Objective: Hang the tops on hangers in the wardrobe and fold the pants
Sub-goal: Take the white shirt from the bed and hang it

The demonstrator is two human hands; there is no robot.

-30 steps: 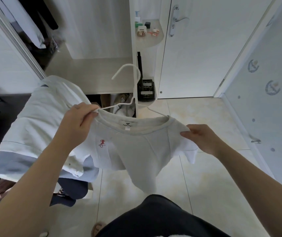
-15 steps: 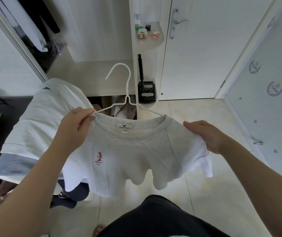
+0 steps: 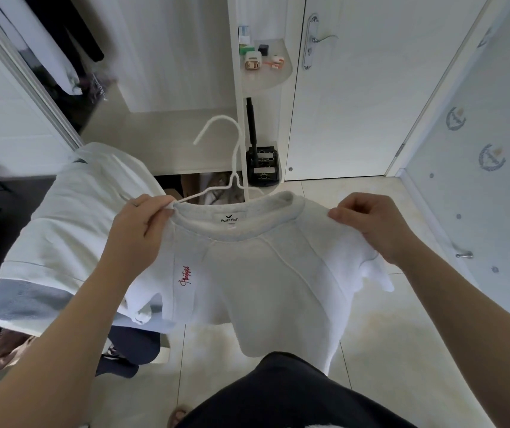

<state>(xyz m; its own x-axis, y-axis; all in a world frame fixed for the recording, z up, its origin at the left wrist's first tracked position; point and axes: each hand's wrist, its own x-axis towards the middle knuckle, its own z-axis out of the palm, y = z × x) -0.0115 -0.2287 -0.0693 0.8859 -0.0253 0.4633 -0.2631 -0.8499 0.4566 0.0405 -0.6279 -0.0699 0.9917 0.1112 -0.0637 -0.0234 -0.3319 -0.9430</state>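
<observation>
One view only, a head-worn wide-angle cam. It faces forward and steeply down over the person's own torso, with the forearms coming in from the bottom corners. Close range: left hand (image 3: 142, 230) and right hand (image 3: 368, 225) sit mid-frame with the white top (image 3: 263, 273) between them. Farther out are the tiled floor (image 3: 377, 350), wardrobe (image 3: 170, 134) upper left and door (image 3: 364, 112) upper right. Straight lines bow near the edges.

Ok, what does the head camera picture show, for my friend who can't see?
A left hand and a right hand hold up a white T-shirt on a white hanger, in front of an open wardrobe and a white door.
</observation>
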